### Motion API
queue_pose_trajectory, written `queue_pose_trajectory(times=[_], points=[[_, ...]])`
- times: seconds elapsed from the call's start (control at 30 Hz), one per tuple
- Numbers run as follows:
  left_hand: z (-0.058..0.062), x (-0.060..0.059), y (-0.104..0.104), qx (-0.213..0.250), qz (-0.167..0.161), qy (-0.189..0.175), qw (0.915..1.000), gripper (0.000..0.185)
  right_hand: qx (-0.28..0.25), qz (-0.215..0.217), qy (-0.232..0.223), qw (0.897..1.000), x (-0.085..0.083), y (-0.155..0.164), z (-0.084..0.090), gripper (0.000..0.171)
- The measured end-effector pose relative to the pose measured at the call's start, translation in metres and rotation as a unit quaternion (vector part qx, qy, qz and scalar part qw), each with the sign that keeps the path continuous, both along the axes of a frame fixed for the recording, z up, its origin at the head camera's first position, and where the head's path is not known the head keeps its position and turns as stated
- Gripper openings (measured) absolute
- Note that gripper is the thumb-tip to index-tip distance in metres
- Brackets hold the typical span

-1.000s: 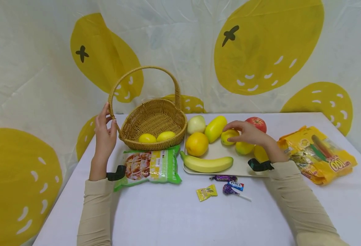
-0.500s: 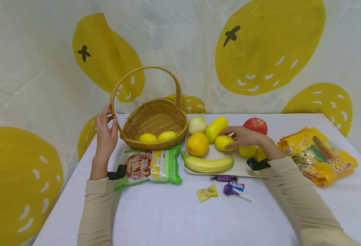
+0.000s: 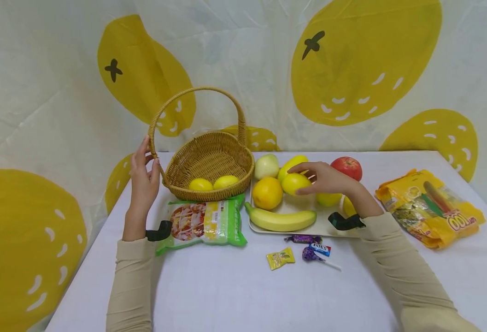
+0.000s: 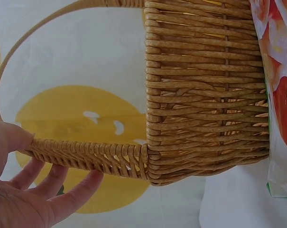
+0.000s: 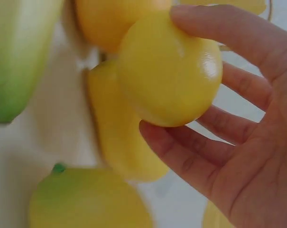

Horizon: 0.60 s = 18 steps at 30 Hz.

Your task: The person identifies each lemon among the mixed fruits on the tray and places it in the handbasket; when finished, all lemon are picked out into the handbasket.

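Observation:
My left hand (image 3: 144, 184) holds the side of the wicker basket's handle (image 4: 86, 154), thumb on one side and fingers on the other. Two lemons (image 3: 225, 181) lie inside the basket (image 3: 249, 177). Over the cream tray (image 3: 284, 232), my right hand (image 3: 330, 179) grips another lemon (image 5: 169, 69) between thumb and fingers. Close behind that lemon lies a yellow mango-like fruit (image 5: 122, 128). An orange (image 3: 267, 193) and a pale green round fruit (image 3: 266, 167) sit at the tray's left, with a banana (image 3: 282, 218) along its front.
Under the basket's front lies a green food bag (image 3: 210, 223). A red apple (image 3: 346, 168) and more yellow fruit (image 3: 328, 199) are near my right wrist. Wrapped candies (image 3: 281, 258) and a lollipop (image 3: 309, 254) lie before the tray. A yellow bag (image 3: 431, 210) is at the right.
My right hand has taken hold of the lemon on the tray and lifted it leftward, toward the orange. My left hand has stayed on the basket handle.

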<state>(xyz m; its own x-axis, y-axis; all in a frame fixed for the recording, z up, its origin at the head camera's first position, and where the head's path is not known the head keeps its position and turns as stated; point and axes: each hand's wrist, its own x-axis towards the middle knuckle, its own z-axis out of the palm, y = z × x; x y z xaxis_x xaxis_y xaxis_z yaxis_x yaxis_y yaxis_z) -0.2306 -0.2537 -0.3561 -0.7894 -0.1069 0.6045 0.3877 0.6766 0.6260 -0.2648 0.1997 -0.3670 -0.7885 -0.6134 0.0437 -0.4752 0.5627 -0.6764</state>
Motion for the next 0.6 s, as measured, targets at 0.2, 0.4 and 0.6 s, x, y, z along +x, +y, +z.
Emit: queue_pose_trajectory(times=[0.2,0.4,0.6], points=[[0.002,0.0,0.001,0.002,-0.002,0.006,1.0,0.058,-0.056,0.01,0.024,0.998,0.0,-0.021,0.016,0.052],[0.0,-0.001,0.001,0.012,-0.015,0.008,0.9998,0.058,-0.095,0.017,0.065,0.993,-0.007,-0.05,0.026,0.053],[0.0,-0.001,0.002,0.012,-0.011,0.003,0.9999,0.059,-0.138,0.039,0.08,0.986,-0.023,-0.082,0.031,0.053]])
